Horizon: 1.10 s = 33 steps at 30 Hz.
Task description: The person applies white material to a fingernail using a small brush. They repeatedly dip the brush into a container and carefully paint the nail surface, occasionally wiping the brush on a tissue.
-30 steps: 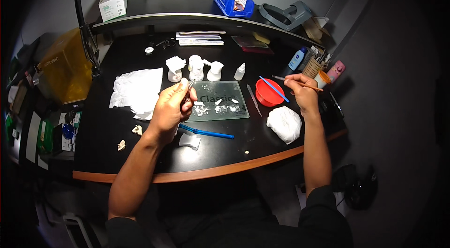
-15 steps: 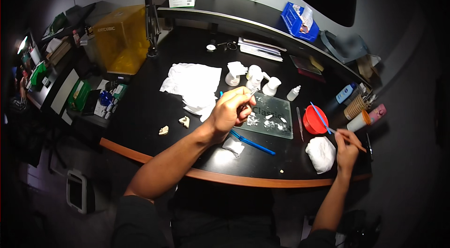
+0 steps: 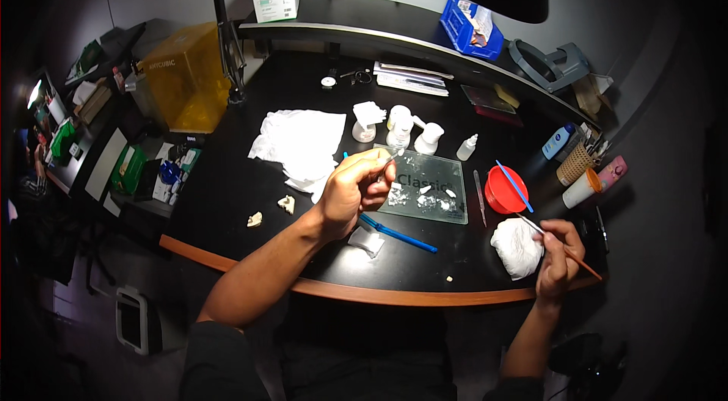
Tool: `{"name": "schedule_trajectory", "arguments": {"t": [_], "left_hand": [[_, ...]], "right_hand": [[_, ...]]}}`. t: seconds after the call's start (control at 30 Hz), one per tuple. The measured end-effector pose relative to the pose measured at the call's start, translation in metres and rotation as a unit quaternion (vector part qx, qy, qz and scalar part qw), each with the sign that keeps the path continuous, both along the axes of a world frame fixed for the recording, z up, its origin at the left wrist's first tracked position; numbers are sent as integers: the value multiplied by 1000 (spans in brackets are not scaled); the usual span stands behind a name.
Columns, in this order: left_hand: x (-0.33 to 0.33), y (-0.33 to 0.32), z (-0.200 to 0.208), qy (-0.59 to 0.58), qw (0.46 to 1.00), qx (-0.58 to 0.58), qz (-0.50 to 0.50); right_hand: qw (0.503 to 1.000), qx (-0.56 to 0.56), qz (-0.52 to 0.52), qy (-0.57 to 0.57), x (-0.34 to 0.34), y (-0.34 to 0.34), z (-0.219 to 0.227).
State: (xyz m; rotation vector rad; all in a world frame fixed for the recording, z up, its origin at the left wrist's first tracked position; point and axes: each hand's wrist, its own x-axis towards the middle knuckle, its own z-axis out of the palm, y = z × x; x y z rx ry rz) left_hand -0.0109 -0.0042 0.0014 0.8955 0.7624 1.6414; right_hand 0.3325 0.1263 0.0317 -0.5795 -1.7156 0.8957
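My left hand [image 3: 356, 192] is raised above the left edge of a glass slab [image 3: 453, 166], its fingers pinched on a small whitish piece [image 3: 398, 153] whose kind I cannot make out. White crumbs and powder [image 3: 426, 202] lie on the slab. In my right hand [image 3: 560, 261] is a slim brush [image 3: 582, 265] with a brown handle, its pale tip over a bunched white cloth [image 3: 517, 248]. Just beyond the cloth stands a red bowl [image 3: 497, 195] with a blue stick [image 3: 515, 186] across it. A thin metal tool [image 3: 479, 200] lies between bowl and slab.
Behind the slab stand several white bottles [image 3: 429, 139]. White paper towels [image 3: 296, 136] and two cream tooth-model pieces [image 3: 286, 204] lie left. A blue-handled tool [image 3: 402, 234] lies in front of the slab. At right are a wicker pot [image 3: 574, 168] and a cup [image 3: 580, 193].
My right hand has drawn the brush back from the bowl's rim to over the cloth. The left hand still pinches the small piece. The whole view has shifted slightly.
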Motion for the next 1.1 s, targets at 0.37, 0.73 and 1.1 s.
{"name": "schedule_trajectory", "arguments": {"t": [0.37, 0.73, 1.1], "left_hand": [[19, 1, -6, -118, 984, -3, -132], [27, -5, 1, -46, 992, -40, -113], [24, -9, 5, -64, 985, -48, -150]], "right_hand": [[924, -126, 307, 191, -149, -14, 3], [943, -16, 261, 206, -153, -29, -27], [952, 196, 179, 155, -153, -33, -20]]}}
